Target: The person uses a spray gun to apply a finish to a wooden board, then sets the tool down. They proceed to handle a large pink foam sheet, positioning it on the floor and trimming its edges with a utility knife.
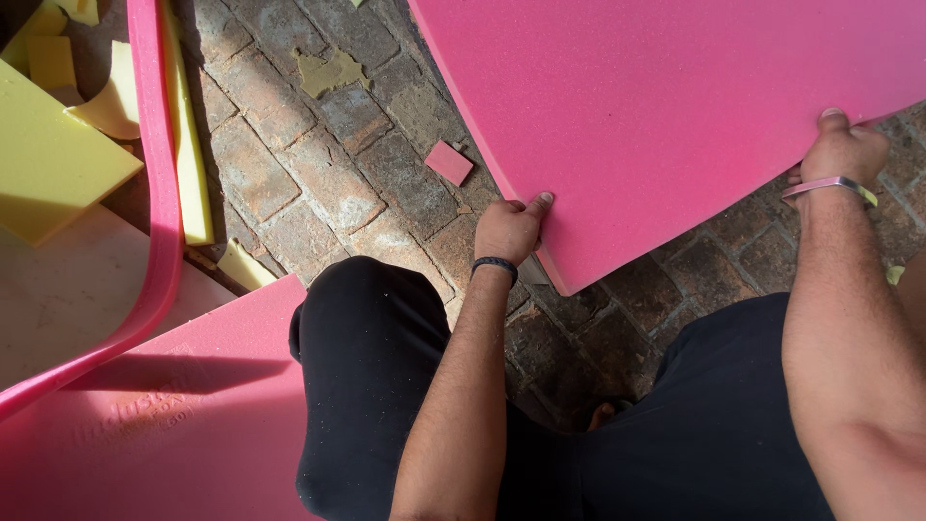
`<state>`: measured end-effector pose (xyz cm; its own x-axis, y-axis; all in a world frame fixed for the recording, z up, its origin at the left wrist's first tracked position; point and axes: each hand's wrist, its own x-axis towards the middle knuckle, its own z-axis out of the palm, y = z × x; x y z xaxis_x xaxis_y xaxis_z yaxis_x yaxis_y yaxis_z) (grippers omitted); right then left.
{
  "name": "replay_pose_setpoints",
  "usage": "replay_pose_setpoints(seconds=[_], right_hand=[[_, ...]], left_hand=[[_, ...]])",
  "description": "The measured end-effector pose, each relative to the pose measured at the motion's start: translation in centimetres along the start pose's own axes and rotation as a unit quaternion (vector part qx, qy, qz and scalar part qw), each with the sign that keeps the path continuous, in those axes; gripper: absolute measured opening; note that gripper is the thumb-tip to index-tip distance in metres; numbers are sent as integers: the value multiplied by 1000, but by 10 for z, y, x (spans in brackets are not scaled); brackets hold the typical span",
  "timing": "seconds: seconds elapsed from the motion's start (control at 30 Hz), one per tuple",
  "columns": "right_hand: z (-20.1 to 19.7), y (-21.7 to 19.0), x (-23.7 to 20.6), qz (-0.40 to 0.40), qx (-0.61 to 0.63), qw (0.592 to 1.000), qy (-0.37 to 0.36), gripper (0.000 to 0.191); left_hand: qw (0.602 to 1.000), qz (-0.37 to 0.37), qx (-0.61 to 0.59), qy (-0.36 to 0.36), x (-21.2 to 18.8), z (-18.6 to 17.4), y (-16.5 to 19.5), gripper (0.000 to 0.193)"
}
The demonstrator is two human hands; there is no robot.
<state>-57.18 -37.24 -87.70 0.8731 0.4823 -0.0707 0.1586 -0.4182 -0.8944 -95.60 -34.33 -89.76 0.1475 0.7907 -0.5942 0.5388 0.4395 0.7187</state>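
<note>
A large pink foam sheet [666, 106] fills the upper right of the head view, held above a brick floor. My left hand [509, 230] grips its near corner edge, thumb on top; a dark band circles that wrist. My right hand [841, 150] grips the sheet's right edge, with a pink wristband on that wrist. A pale blade-like tip shows just under the sheet beside my left hand; what it is I cannot tell. My knees in black trousers [371, 367] are below the sheet.
A second pink foam slab [183, 415] lies at the lower left. A long pink foam strip [159, 193] curves down the left, beside yellow foam offcuts [58, 154]. A small pink scrap [449, 162] lies on the brick floor [318, 183].
</note>
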Motion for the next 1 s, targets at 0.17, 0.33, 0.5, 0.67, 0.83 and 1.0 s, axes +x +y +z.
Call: replay_pose_setpoints(seconds=[0.17,0.33,0.5,0.67,0.83,1.0], right_hand=[[-8,9,12,-42,-9,999,2,20],[-36,22,22,-195,-103,975,29,40],[-74,16,25,-277,-105,954,50,39],[-121,-11,31,-316,-46,946,50,33],[-129,-66,41,-330,41,943,16,31],[-92,-81,45,-277,102,955,22,37]], left_hand=[[999,14,-18,44,5,21,-7,57],[996,24,-32,81,1,37,-3,51],[995,48,-52,78,-5,37,3,51],[990,74,-103,65,-24,36,26,46],[949,204,-236,50,-44,1,66,50],[957,209,-187,71,-45,-20,79,54]])
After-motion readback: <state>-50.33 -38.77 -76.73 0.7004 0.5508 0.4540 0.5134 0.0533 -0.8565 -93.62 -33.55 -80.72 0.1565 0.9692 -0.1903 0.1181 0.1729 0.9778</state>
